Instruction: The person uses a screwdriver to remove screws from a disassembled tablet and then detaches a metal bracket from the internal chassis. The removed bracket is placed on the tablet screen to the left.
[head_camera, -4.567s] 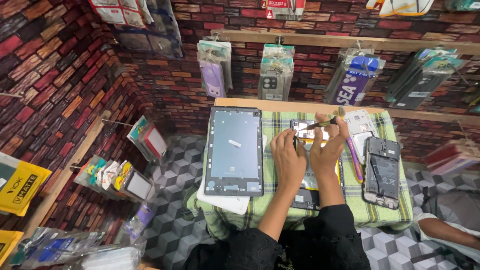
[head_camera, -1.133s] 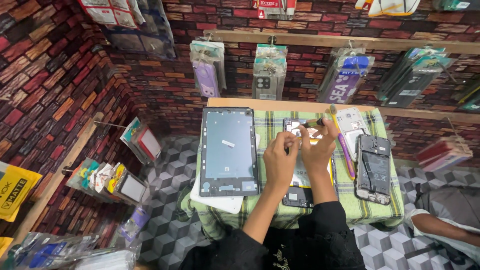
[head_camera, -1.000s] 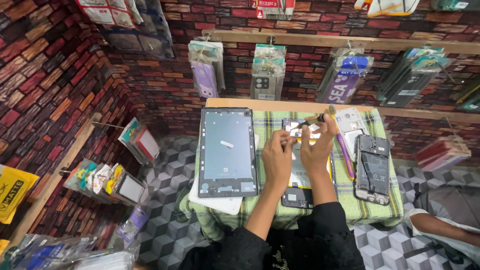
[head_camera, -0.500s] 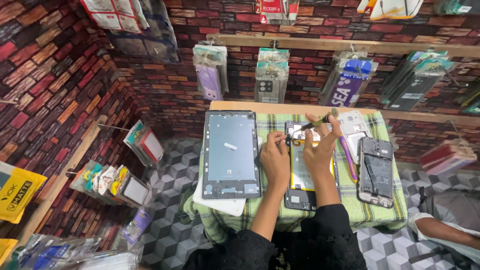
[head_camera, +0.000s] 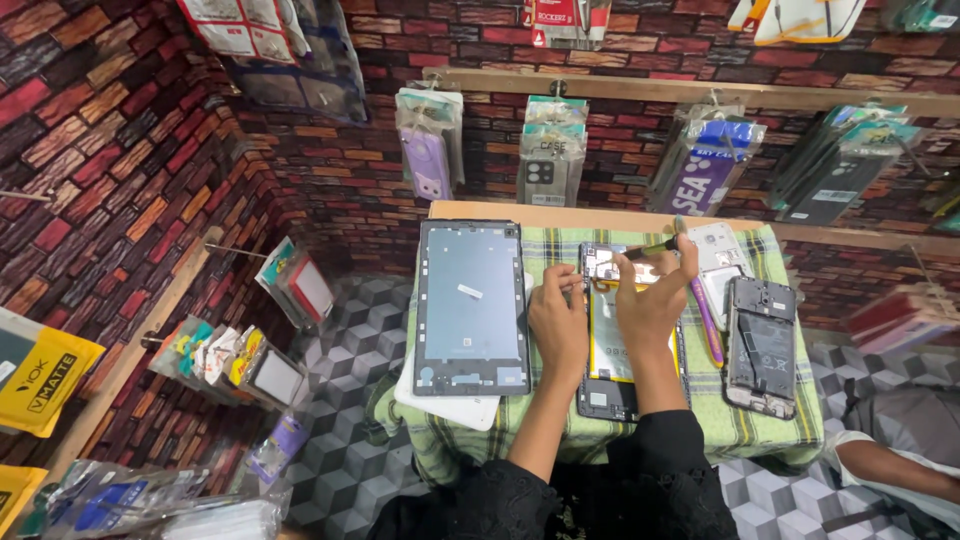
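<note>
On my bench: one tablet frame (head_camera: 470, 300), one white tablet (head_camera: 450, 405) beneath it, two opened phones (head_camera: 610, 340) (head_camera: 763, 345), one white phone shell (head_camera: 720, 262), one purple tool (head_camera: 706, 322), one green checked cloth (head_camera: 760, 430). Four clusters of packaged cases (head_camera: 545, 150) hang behind.

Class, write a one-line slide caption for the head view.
Left hand steadies an opened phone while right hand works a tool on it, tablet frame alongside.

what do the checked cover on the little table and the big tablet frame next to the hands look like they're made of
The checked cover looks like woven cloth, matte: it drapes and folds over the table edge, with green and white plaid lines. The tablet frame seems to be metal or hard plastic, grey with a dull sheen: flat, rigid, dark-rimmed. Which of the two cannot be told.
</note>
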